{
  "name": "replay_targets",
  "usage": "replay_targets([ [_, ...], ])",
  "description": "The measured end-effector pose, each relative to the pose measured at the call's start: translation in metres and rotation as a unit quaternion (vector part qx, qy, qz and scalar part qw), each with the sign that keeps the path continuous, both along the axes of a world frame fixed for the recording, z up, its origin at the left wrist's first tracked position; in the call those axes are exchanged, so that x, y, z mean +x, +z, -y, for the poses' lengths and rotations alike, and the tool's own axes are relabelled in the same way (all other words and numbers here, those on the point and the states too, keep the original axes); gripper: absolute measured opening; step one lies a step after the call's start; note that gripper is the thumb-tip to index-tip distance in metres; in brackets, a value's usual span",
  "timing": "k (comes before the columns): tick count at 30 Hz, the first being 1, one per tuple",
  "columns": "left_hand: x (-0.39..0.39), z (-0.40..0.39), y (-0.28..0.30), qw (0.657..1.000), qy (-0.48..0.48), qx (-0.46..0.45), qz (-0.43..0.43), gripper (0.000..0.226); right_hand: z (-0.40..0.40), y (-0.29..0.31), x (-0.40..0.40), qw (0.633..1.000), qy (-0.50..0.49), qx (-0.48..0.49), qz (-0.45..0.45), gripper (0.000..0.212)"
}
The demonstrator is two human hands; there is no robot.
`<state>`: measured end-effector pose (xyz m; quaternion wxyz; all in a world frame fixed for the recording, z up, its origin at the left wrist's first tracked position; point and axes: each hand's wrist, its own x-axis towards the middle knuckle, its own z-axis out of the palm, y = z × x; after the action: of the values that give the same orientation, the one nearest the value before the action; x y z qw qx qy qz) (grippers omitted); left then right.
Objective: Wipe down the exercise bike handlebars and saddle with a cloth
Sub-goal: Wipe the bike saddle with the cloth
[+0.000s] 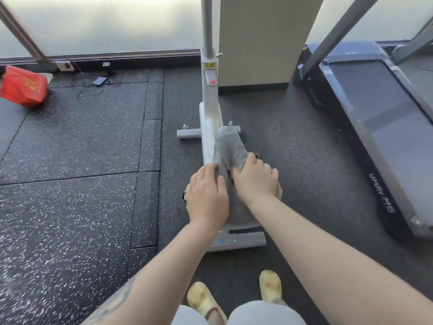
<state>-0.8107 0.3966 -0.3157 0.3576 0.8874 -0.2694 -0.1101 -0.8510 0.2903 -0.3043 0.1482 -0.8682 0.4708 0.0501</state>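
A grey cloth (228, 146) lies draped over the saddle of the white exercise bike (208, 109), hiding most of the saddle; only a grey rear edge (244, 222) shows. My left hand (207, 193) rests flat on the cloth's left side with its fingers fairly straight. My right hand (256, 179) sits on the cloth's right side, fingers and thumb curled into the fabric. The bike's grey handlebar post (207, 24) rises out of the top of the view, and the handlebars themselves are out of sight.
A treadmill (384, 127) stands close on the right. A beige pillar (260, 38) is behind the bike. A red bag (23, 86) and cables with a phone (99, 80) lie on the speckled rubber floor at left. My feet in yellow slippers (203, 299) stand behind the bike's rear base.
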Motion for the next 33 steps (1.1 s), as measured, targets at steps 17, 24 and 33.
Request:
replay_targets([
  [17,0.002,0.008,-0.009,0.995,0.021,0.046,0.092,0.051,0.009,-0.006,0.010,1.000,0.025,-0.006,0.005,0.051],
  [24,0.001,0.007,-0.012,0.995,0.020,0.045,0.086,0.049,-0.018,-0.012,-0.031,0.991,0.075,-0.099,0.055,0.065],
  [33,0.002,0.005,-0.013,0.995,0.018,0.043,0.086,0.045,-0.015,-0.014,-0.011,0.995,0.034,-0.082,0.034,0.056],
])
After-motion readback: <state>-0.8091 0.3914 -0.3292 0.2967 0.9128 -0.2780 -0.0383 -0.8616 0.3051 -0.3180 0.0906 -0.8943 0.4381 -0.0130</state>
